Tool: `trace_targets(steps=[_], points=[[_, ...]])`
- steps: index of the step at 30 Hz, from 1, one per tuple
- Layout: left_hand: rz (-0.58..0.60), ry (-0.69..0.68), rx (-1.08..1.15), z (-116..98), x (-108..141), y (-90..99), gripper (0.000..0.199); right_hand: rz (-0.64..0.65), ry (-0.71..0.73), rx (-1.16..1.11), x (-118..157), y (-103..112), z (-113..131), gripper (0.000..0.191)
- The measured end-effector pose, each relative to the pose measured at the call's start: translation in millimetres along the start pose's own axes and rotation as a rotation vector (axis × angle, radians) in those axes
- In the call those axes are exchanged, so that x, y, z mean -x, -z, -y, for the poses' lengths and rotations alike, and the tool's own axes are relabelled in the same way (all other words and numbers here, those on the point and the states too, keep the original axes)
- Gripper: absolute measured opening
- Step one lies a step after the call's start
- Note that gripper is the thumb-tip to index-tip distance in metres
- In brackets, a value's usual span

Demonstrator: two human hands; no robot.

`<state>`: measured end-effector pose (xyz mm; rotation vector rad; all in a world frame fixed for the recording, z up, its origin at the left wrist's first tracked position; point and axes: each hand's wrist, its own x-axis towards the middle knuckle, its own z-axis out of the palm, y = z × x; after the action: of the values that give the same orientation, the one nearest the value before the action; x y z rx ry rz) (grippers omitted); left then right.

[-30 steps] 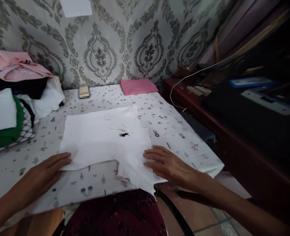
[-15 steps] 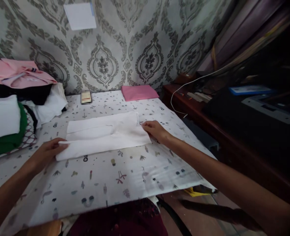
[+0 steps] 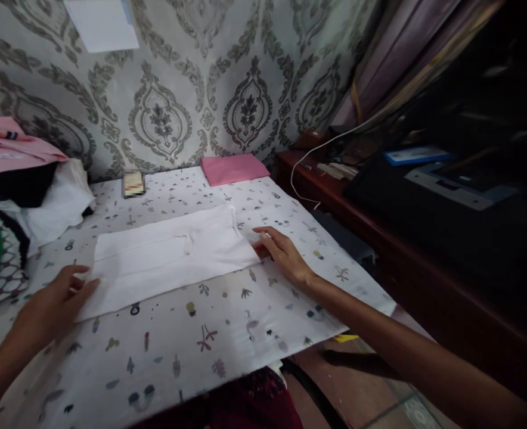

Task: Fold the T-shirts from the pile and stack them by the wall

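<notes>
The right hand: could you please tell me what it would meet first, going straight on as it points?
Most likely the folded white cloth, right by the fingertips; whether they touch it is unclear.

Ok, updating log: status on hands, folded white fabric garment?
Left hand open at left end of garment; right hand at right end. Garment flat on patterned white cloth. Flat pink rectangle beyond, apart.

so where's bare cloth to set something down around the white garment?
Biggest patch: tablecloth between the garment and the near edge. Another: right of the right hand, up to the cloth's right edge. Narrower strip: between garment and pink cloth. Crowded: left side, with the clothes pile and left hand.
</notes>
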<state>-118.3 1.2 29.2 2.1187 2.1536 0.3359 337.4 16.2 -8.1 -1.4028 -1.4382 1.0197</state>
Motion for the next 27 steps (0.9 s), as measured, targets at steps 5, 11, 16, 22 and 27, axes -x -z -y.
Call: trace_targets(steps=[5,11,16,22,27], points=[[0.085,-0.19,0.036,-92.3,-43.8,-7.7,0.044,0.052,0.127,0.17,20.6,9.7,-7.4,0.042],[0.157,-0.444,0.15,-205.5,-98.8,-59.2,0.023,0.128,0.188,0.233,25.8,10.3,-9.0,0.061],[0.207,-0.394,0.101,-218.1,-118.6,-77.9,0.017,0.096,0.172,0.229,23.2,10.6,-12.2,0.052],[0.184,-0.472,0.302,-209.8,-127.7,-74.5,0.013,0.081,0.153,0.2,20.5,11.6,-15.8,0.048],[0.107,-0.381,0.358,-205.9,-133.0,-73.8,0.014,0.082,0.145,0.208,20.8,11.5,-14.4,0.05]])
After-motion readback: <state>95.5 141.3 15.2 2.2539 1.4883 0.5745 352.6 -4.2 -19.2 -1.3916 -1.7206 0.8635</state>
